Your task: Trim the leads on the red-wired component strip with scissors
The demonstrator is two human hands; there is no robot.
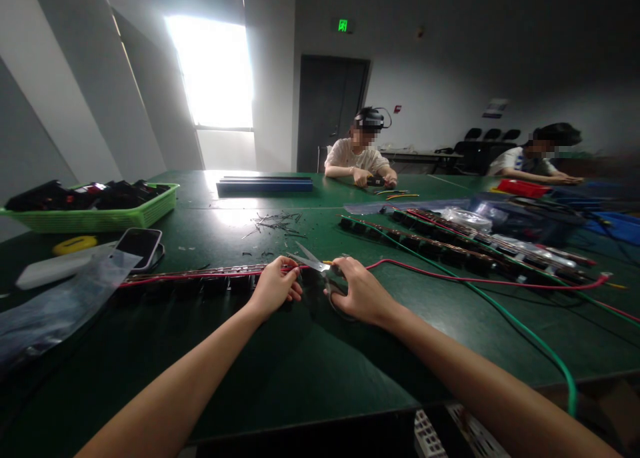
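In my right hand is a pair of scissors, its blades spread apart and pointing left. My left hand pinches the end region of a long black strip with red wires running along its top. The scissor blades lie close to the left fingertips; whether they touch a wire I cannot tell. A red cable runs from near my right hand toward the right side of the table. What exactly sits between the left fingers is partly hidden.
Black wired strips lie at the right, with a green cable hanging over the front edge. Cut black scraps lie ahead. At left are a green basket, a phone and a plastic bag. Two people sit across the table.
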